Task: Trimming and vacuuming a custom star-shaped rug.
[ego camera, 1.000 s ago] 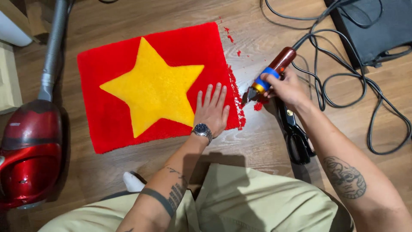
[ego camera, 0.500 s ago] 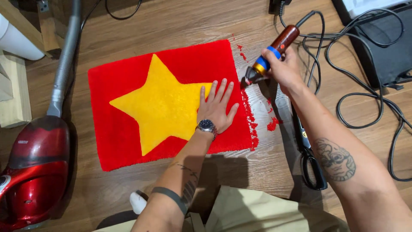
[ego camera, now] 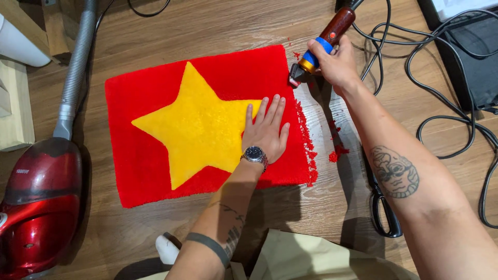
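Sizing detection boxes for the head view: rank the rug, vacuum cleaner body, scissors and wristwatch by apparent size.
1. Red rug with yellow star, largest by far.
2. Red vacuum cleaner body, partly cut off by the frame edge, so its full size is unsure.
3. Black scissors, partly hidden under the right forearm.
4. Wristwatch, smallest.

Cables (ego camera: 415,57) right, vacuum cleaner (ego camera: 39,207) left

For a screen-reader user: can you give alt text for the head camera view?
A right hand holds a corded trimmer at the right edge of a red rug with a yellow star, while the left hand lies flat on it. Red fluff, scissors, a red vacuum cleaner.
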